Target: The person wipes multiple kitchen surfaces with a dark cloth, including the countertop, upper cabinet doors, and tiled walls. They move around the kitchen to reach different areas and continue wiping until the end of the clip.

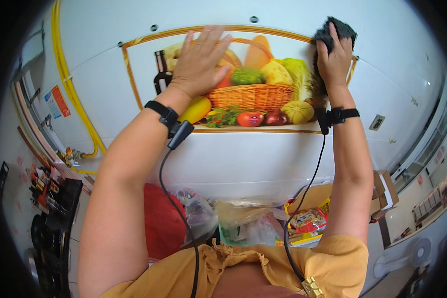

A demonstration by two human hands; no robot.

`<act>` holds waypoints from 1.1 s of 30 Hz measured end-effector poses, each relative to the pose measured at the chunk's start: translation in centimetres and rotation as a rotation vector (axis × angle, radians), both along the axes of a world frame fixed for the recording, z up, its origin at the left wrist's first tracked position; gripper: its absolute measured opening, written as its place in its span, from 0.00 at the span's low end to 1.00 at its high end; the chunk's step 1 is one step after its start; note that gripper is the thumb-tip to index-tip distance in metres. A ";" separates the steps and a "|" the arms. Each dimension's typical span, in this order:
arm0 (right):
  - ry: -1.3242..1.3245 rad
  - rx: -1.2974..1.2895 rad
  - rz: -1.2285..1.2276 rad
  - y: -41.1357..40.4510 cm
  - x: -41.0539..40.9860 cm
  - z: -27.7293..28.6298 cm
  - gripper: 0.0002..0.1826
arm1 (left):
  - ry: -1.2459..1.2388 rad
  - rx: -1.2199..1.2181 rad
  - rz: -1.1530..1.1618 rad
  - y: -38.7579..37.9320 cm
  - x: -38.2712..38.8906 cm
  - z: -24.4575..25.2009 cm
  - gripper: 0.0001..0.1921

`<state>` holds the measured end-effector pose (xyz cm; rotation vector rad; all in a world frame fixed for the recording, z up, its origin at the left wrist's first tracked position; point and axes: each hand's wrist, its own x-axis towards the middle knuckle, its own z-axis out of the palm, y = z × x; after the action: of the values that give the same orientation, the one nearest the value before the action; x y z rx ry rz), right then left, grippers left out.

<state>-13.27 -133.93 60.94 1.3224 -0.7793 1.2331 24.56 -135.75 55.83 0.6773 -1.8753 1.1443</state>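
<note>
A poster of a fruit and vegetable basket (251, 97) with a gold printed border is on the white wall. My left hand (203, 61) lies over its upper left part, palm towards the poster, fingers apart and holding nothing. At the poster's upper right corner, my right hand (334, 61) presses a dark grey fluffy cloth (342, 31) against the wall, with fingers spread over it. Part of the cloth is hidden under that hand. Both wrists wear black straps with cables running down.
Yellow gas pipes (65, 74) run down the wall at left. A wall socket (377, 122) sits at right. Below are a red round object (162, 219), plastic bags (199, 216), a yellow crate (296, 238) with packets and a cardboard box (391, 192). Dark pans (43, 231) stand lower left.
</note>
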 end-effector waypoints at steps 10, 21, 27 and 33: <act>0.881 0.331 0.208 1.1 29.6 11.3 0.26 | -0.093 0.041 -0.148 0.8 1.2 0.1 0.28; 1.245 0.472 0.039 -0.3 31.7 7.8 0.35 | -0.045 0.423 -0.225 0.5 0.8 0.3 0.21; 0.719 0.519 0.076 0.9 22.6 7.5 0.30 | -0.139 0.277 -0.139 -0.3 1.3 -0.3 0.23; 0.331 0.265 -0.021 1.6 6.2 2.4 0.34 | -0.049 -0.025 -0.260 -0.7 1.0 -0.6 0.32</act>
<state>-7.06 -132.30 63.38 1.6787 -0.7306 0.8818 25.54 -136.50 55.23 0.3802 -1.9214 1.0220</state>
